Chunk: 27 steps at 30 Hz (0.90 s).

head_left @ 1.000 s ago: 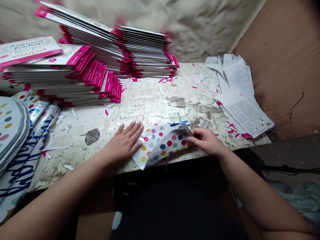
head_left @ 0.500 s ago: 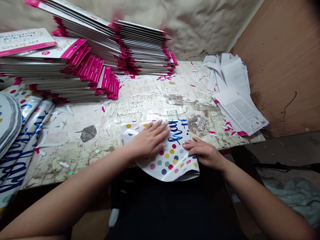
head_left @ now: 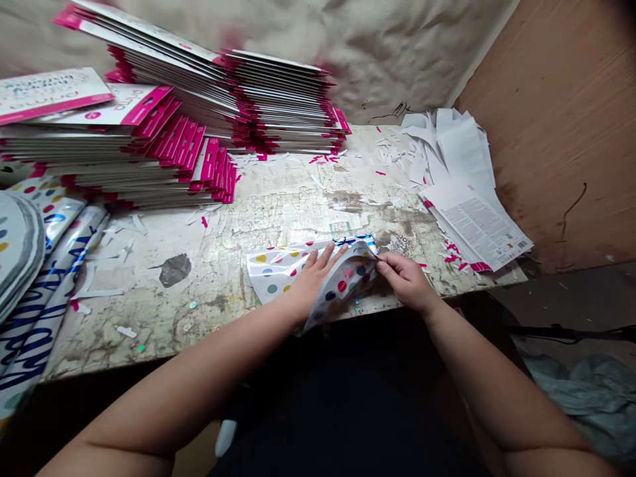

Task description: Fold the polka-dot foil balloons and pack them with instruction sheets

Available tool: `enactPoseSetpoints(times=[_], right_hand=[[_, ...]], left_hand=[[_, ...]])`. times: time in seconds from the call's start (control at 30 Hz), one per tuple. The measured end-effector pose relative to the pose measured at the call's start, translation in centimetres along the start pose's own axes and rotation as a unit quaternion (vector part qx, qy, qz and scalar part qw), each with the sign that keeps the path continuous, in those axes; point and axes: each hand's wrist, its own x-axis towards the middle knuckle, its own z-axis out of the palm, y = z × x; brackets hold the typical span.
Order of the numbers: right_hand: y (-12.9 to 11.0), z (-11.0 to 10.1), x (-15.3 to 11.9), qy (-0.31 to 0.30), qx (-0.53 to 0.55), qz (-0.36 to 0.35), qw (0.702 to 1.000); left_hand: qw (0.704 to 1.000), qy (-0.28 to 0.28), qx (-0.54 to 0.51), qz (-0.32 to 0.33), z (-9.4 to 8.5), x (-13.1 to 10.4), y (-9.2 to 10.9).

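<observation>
A flat white foil balloon (head_left: pixel 272 273) with coloured dots and blue lettering lies partly folded near the table's front edge. My left hand (head_left: pixel 313 283) presses on it with the fingers spread, and nothing is gripped there. The near part of the foil is lifted and curls up over the side of that hand. My right hand (head_left: pixel 408 281) pinches the lifted foil's right corner between thumb and fingers. Part of the lettering is hidden under the raised fold.
Pink-and-white card packets (head_left: pixel 189 149) stand in tall stacks at the back left. Flat dotted foil balloons (head_left: pixel 20 245) are piled at the left edge. White papers (head_left: pixel 462 149) and a printed card (head_left: pixel 484 225) lie at the right. Paper scraps litter the worn table (head_left: pixel 278 205).
My right hand has lifted the balloon's near right corner and carried it up and away from me, folding the foil over. My left hand has shifted slightly right, still flat on the foil.
</observation>
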Motion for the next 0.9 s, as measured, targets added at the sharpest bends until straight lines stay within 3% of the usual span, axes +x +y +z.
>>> enactPoseSetpoints(times=[0.13, 0.33, 0.5, 0.63, 0.8, 0.9], right_hand=[[0.4, 0.9, 0.7, -0.001, 0.087, 0.064, 0.994], [0.6, -0.2, 0.3, -0.046, 0.149, 0.074, 0.985], [1.0, -0.4, 0.3, 0.003, 0.16, 0.066, 0.985], [1.4, -0.1, 0.8, 0.059, 0.147, 0.119, 0.98], [1.4, 0.4, 2.1, 0.114, 0.037, 0.191, 0.974], [1.2, 0.7, 2.6, 0.135, -0.019, 0.205, 0.969]], left_hand=[[0.999, 0.026, -0.011, -0.019, 0.1, -0.4, -0.3], [0.999, 0.038, -0.022, -0.024, 0.1, -0.5, -0.1], [0.998, 0.042, -0.036, -0.018, -0.1, -0.7, -0.4], [0.999, 0.026, -0.015, -0.017, 0.1, -3.6, -2.1], [0.991, 0.054, 0.037, -0.117, 0.5, -9.0, -4.5], [0.975, 0.145, 0.024, -0.164, -0.2, -10.3, -3.9]])
